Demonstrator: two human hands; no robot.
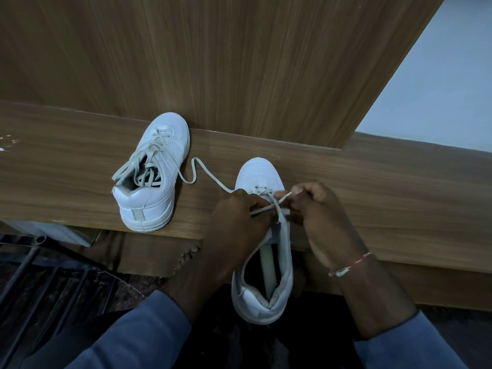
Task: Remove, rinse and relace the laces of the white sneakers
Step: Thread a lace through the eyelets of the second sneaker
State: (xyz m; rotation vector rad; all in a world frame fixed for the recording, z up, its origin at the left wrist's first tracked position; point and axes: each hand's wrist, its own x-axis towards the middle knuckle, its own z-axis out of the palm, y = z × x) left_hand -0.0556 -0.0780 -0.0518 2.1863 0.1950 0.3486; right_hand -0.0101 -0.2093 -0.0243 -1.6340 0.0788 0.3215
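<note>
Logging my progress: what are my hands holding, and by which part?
Left hand and right hand each pinch a strand of the pale flat shoelace just above the nearer white sneaker's front eyelets.

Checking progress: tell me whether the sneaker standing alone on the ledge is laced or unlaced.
Laced, but loose and untied. The lace crisscrosses up the sneaker, and one end drapes free over its side.

The surface [372, 187] and the upright panel [213, 62] are showing smooth, matt brown wood grain. The laced sneaker [159, 198] and the near sneaker [259, 171] are looking like smooth white leather-like material, giving off a faint sheen. The flat lace [205, 166] is looking like dull woven cloth. The blue sleeve [149, 328] is reading as soft matt cloth, the wrist band [351, 265] as thread, the black bars [40, 275] as painted metal.
</note>
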